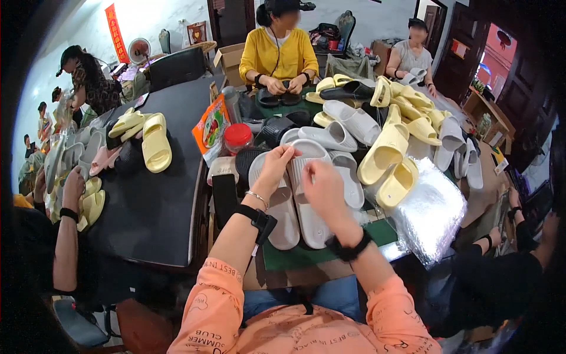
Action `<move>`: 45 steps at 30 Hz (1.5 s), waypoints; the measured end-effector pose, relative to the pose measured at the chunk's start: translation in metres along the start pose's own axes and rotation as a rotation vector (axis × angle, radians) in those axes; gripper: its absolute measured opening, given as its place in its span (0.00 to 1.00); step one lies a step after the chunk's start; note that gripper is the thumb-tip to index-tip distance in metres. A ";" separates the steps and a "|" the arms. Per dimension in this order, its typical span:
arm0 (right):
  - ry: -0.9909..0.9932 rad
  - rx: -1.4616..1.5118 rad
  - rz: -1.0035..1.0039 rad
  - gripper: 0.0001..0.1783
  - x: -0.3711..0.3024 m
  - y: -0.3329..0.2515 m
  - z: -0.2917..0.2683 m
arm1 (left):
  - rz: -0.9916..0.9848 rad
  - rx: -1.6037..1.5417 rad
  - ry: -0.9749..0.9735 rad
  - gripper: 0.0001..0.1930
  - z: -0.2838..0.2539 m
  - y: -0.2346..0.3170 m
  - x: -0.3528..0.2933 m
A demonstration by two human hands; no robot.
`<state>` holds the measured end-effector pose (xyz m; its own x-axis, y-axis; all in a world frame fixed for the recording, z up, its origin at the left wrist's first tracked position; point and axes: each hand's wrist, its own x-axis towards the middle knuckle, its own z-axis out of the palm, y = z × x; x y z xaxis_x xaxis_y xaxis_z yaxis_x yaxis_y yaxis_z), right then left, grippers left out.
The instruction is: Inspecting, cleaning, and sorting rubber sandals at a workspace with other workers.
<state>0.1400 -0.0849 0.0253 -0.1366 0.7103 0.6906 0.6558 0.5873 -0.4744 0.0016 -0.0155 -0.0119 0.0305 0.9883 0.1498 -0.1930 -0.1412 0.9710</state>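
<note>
Before me a pair of light grey slide slippers lies side by side, toes away from me: the left slipper [283, 221] and the right slipper [312, 218]. My left hand [274, 171] is closed, its fingertips pinching at the straps where the two slippers meet. Just right of it, my right hand [328, 192] is curled over the right slipper's strap, fingers drawn together; what they hold, if anything, is too small to make out. Under the slippers is a green mat [283, 258].
Yellow slippers [386, 147] and grey slippers [354, 121] are heaped beyond and to the right. A silvery bag [427, 209] lies at right. Left are a phone [224, 197], a red-lidded jar [238, 137] and a black table [159, 212]. Co-workers sit around.
</note>
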 end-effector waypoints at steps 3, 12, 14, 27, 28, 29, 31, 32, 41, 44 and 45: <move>0.217 -0.013 -0.108 0.09 0.031 0.016 0.025 | 0.012 -0.096 -0.124 0.10 -0.007 0.000 -0.002; -0.071 0.074 0.260 0.07 0.030 0.037 0.060 | -0.013 -0.280 0.092 0.09 -0.006 -0.027 -0.002; -0.058 0.118 0.295 0.07 0.031 0.039 0.063 | 0.008 -0.362 0.216 0.09 -0.005 -0.031 0.000; -0.050 0.198 0.217 0.06 0.016 0.039 0.074 | -0.024 -0.483 0.168 0.11 -0.007 -0.040 -0.004; -0.053 0.198 0.217 0.06 0.015 0.038 0.075 | -0.025 -0.484 0.170 0.11 -0.008 -0.041 -0.004; 0.000 0.188 0.210 0.06 0.014 0.038 0.076 | -0.011 -0.486 0.165 0.10 -0.008 -0.041 -0.004; 0.052 0.178 0.206 0.05 0.011 0.036 0.076 | 0.000 -0.488 0.161 0.10 -0.009 -0.043 -0.004; 0.077 0.250 0.239 0.04 0.010 0.036 0.076 | 0.018 -0.490 0.158 0.09 -0.009 -0.044 -0.005; 0.051 0.270 0.159 0.03 0.007 0.037 0.076 | 0.058 -0.526 0.192 0.07 -0.008 -0.048 -0.007; 0.065 0.245 0.132 0.03 0.005 0.039 0.077 | 0.063 -0.530 0.174 0.07 -0.009 -0.048 -0.007; 0.062 0.247 0.149 0.03 0.005 0.039 0.077 | 0.043 -0.533 0.178 0.07 -0.010 -0.049 -0.007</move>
<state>0.1074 -0.0283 -0.0322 -0.0016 0.7750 0.6319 0.4636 0.5604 -0.6863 0.0014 -0.0148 -0.0619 -0.1454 0.9834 0.1085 -0.6609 -0.1781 0.7290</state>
